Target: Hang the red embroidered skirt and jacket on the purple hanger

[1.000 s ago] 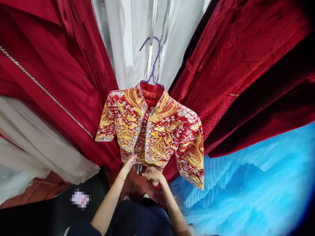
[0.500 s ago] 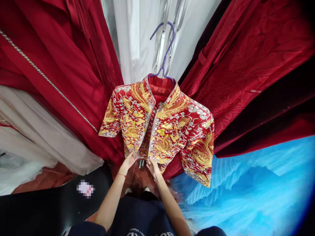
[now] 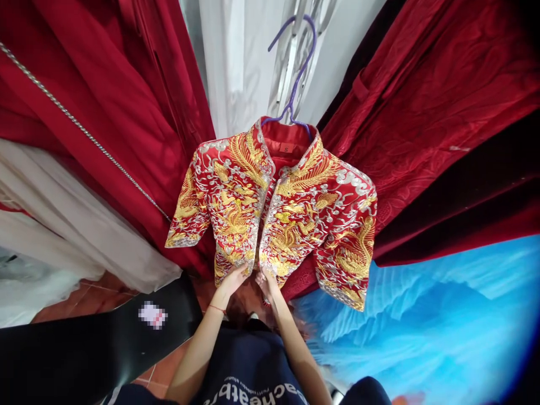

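Observation:
A short red jacket [image 3: 278,208] with gold and silver embroidery hangs in front of me on a purple hanger [image 3: 295,73]. My left hand [image 3: 233,277] pinches the bottom hem of its left front panel. My right hand [image 3: 266,281] grips the hem of the right front panel, close beside the left hand. Both hands meet at the jacket's front opening. A thin red cord sits on my left wrist.
Dark red gowns [image 3: 105,129] hang on the left, one with a silver trim line. Red patterned and velvet garments [image 3: 422,124] hang on the right. White fabric [image 3: 236,62] hangs behind; pale tulle [image 3: 63,236] lies lower left, blue tulle [image 3: 422,326] lower right. A black surface [image 3: 84,349] lies lower left over a tiled floor.
The jacket and hanger have shifted up and to the right in view. My hands have come closer together at the hem, the right one moving from below the hem onto it.

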`<state>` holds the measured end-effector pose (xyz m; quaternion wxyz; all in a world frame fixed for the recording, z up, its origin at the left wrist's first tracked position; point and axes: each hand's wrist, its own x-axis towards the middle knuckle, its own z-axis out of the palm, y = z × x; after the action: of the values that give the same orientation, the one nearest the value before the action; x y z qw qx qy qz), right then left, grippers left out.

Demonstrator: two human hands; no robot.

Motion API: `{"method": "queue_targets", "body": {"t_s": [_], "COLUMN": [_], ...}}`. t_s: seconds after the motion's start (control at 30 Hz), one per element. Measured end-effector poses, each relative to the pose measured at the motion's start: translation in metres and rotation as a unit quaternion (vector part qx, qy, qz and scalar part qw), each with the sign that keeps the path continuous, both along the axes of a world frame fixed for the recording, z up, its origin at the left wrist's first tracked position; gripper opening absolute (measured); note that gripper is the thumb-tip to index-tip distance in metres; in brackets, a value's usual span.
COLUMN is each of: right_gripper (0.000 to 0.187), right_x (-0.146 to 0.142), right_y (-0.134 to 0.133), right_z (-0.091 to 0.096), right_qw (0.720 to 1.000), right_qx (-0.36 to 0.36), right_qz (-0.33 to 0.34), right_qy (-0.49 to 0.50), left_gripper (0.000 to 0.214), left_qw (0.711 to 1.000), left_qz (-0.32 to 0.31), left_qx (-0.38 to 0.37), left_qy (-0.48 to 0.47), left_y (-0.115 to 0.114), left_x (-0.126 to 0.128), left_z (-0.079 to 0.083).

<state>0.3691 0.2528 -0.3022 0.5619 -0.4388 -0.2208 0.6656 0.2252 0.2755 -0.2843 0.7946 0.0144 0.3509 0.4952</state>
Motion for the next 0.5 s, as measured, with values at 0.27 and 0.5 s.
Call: {"method": "queue_targets", "body": {"t_s": [0.27, 0.5], "right_gripper": [0.050, 0.053], "right_x": [-0.003, -0.024], "right_y": [0.003, -0.012], "right_z": [0.012, 0.034], "right_qw": [1.000, 0.999], "right_qx": [-0.005, 0.014], "right_qz": [-0.008, -0.043], "right_qy": [-0.016, -0.008], "left_gripper": [0.025, 0.026], "left_qw": [0.998, 0.989], "left_qz": [0.020, 0.042], "left_qx": [-0.059, -0.114], "left_qy": [-0.015, -0.085], "left_y": [0.001, -0.002], "left_x": [-0.002, 0.005], "left_z": [0.013, 0.035]}}
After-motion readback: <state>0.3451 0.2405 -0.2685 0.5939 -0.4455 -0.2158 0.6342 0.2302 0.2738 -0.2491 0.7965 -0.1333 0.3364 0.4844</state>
